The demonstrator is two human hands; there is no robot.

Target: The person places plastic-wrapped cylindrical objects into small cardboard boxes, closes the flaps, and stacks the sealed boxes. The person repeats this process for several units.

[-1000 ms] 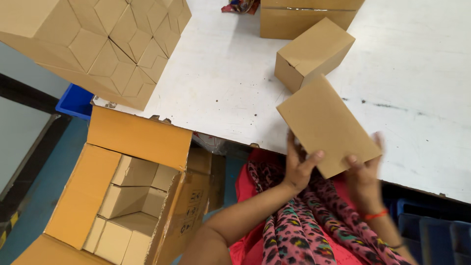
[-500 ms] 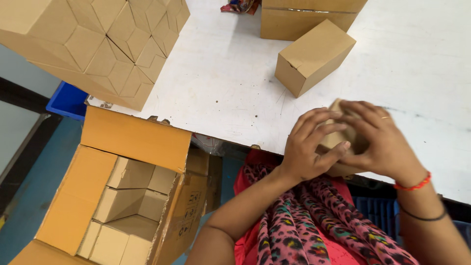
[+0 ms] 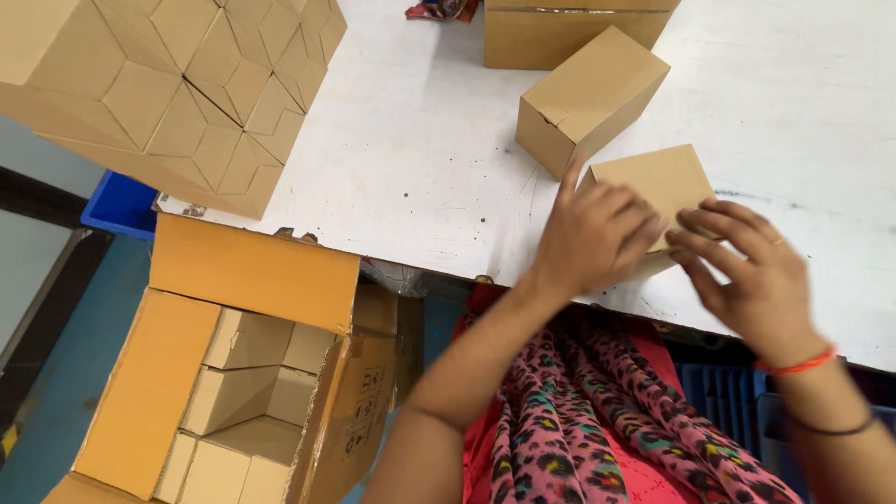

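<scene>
Left hand [image 3: 593, 238]: fingers spread flat on the small cardboard box [image 3: 653, 182]; near edge of white table [image 3: 392, 159]
Right hand [image 3: 747, 275]: fingers curled against the box's right side
Finished box [image 3: 590, 98]: just beyond
Open carton [image 3: 233, 373]: near left, on the floor

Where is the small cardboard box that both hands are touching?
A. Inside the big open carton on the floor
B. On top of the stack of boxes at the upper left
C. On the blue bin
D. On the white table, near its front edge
D: the left hand and right hand press on the small cardboard box, which lies on the white table by its near edge.
</scene>
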